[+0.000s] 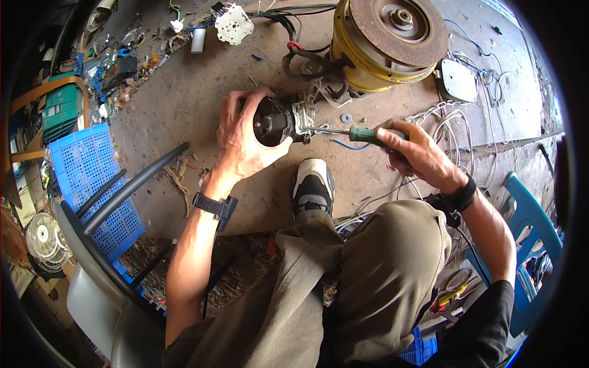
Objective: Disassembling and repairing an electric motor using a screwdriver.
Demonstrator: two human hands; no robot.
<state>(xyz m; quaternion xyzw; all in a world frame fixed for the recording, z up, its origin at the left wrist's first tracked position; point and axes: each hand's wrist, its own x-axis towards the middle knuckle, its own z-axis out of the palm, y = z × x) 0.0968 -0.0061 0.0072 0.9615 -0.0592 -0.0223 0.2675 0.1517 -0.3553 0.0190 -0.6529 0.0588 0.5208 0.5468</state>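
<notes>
My left hand wraps around a small dark round motor with a grey metal bracket on its right end. My right hand grips the green handle of a screwdriver. The screwdriver's metal shaft points left and its tip meets the motor's bracket. Both hands work above a dusty concrete floor, just beyond my shoe and bent knee.
A large rusty yellow motor drum with black cables sits behind the small motor. A washer, wires and a white plastic part lie around. A blue crate and a chair stand left, a blue chair right.
</notes>
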